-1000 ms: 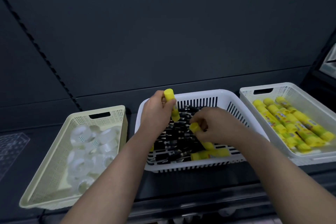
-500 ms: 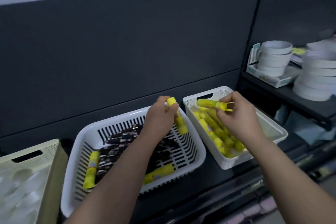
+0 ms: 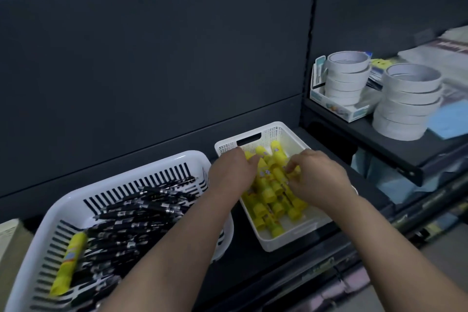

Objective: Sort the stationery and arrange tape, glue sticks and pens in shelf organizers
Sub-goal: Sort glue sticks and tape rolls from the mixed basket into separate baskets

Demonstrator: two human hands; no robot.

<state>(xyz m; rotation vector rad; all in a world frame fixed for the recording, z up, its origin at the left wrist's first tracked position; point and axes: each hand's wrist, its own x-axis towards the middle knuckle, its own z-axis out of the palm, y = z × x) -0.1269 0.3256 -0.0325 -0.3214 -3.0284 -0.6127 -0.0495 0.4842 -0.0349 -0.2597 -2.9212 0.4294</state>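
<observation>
A small white basket on the dark shelf holds several yellow glue sticks. Both my hands are down inside it. My left hand is at its left side, curled round a glue stick whose yellow tip shows by the fingers. My right hand is over the right side and pinches another glue stick among the pile. To the left, a white slotted basket is filled with black pens. One stray glue stick lies at its near left.
A corner of a beige basket shows at the far left. On a raised shelf to the right stand two stacks of white tape rolls, one in a cardboard tray. A dark panel backs the shelf.
Both hands have carried their glue sticks from above the pen basket down into the glue stick basket. The view has swung right, so the tape basket is almost out of sight.
</observation>
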